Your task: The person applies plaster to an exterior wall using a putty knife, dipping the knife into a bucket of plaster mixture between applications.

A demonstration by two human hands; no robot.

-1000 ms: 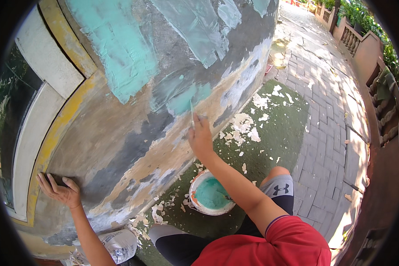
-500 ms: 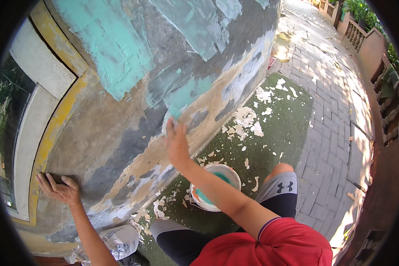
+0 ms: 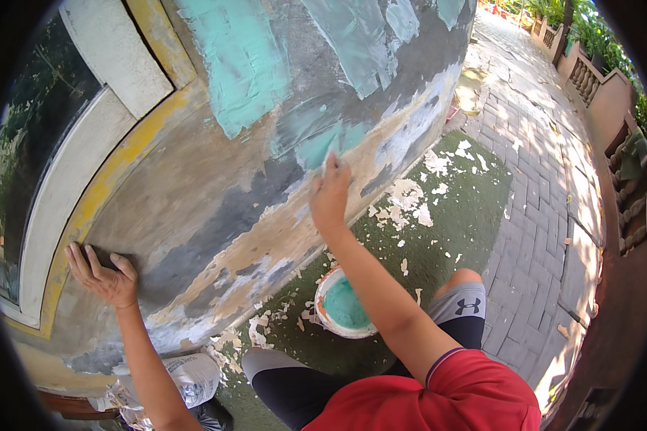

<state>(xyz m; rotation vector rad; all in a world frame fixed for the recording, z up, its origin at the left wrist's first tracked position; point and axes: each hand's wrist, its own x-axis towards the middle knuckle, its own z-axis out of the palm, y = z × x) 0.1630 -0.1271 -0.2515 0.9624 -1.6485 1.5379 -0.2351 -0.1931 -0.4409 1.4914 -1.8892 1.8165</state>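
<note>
My right hand (image 3: 331, 190) is closed around a small pale putty spreader (image 3: 331, 156), mostly hidden by the fingers. It is at the lower edge of a wet teal putty smear (image 3: 316, 147) on the curved, patchy grey-and-tan wall (image 3: 172, 179). On the wall's left part, beside a yellow border (image 3: 97, 190), my left hand (image 3: 108, 276) rests with fingers spread, holding nothing. A round white bucket (image 3: 320, 298) of teal putty (image 3: 346, 302) stands on the ground below my right forearm, which covers part of its rim. Thicker teal patches (image 3: 244, 68) coat the wall higher up.
A white-framed window (image 3: 57, 187) is set into the wall at left. Peeled paint flakes (image 3: 410, 197) litter the green ground mat (image 3: 474, 183). A white sack (image 3: 194, 377) lies at lower left, by the wall's foot. Grey paving (image 3: 532, 237) and a balustrade (image 3: 586, 79) run along the right.
The whole view has shifted, so the wall appears farther right and up. My right hand has turned a little with the spreader, staying near the same smear. My left hand stays on the wall.
</note>
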